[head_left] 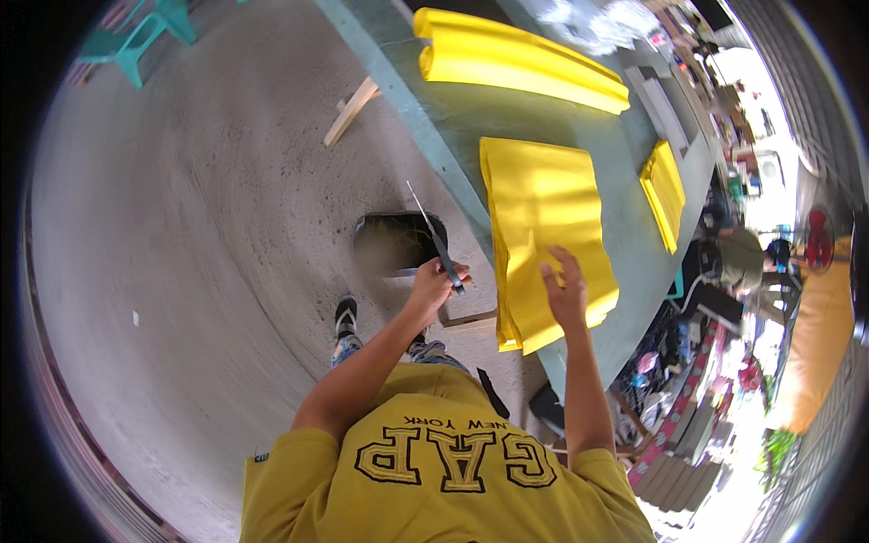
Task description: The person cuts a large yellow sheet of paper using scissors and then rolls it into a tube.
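My left hand (435, 288) is closed around the black handle of a slim tool (438, 242), whose thin metal end points up and away. Its exact kind cannot be made out. It is held beside the table edge, over the floor. To the right, my right hand (568, 291) has its fingers apart over a folded stack of yellow sheet material (543, 195); whether it touches the stack is hard to tell. The stack lies on the green table (453, 118), its near left side along the edge.
A long yellow roll (520, 59) lies across the table's far part, and a smaller folded yellow piece (665, 195) sits at the right. A black bin (398, 244) stands on the floor below my left hand. Green plastic stools (136, 45) are far left. Another person (738, 258) is at right.
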`<act>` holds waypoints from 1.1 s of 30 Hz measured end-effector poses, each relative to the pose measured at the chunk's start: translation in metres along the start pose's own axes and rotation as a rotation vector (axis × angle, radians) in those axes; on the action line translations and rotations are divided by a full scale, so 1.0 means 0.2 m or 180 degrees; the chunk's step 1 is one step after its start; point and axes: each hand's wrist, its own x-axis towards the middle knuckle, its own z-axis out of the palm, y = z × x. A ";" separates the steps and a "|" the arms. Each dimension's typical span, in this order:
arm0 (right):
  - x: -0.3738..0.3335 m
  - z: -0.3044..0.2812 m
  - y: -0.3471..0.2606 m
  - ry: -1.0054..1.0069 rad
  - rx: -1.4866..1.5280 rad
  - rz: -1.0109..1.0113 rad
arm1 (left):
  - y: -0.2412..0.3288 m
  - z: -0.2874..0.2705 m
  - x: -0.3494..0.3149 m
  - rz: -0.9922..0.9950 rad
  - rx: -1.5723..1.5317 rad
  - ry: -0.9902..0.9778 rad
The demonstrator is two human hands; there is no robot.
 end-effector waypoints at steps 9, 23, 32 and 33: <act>-0.49 0.15 0.23 0.1008 -0.0393 0.1490 | 0.10 -0.03 0.00 -0.0174 0.0511 -0.0491; -0.58 0.16 -0.02 0.1191 0.3651 0.2532 | 0.16 0.04 -0.04 -0.0160 0.0922 -0.1157; -0.46 -0.57 0.54 -0.0504 0.0478 0.3224 | 0.18 -0.14 -0.09 0.0277 0.0764 -0.0602; -0.42 -0.58 0.55 -0.0113 -0.0709 0.2821 | 0.17 -0.16 -0.12 0.0226 0.0708 -0.0588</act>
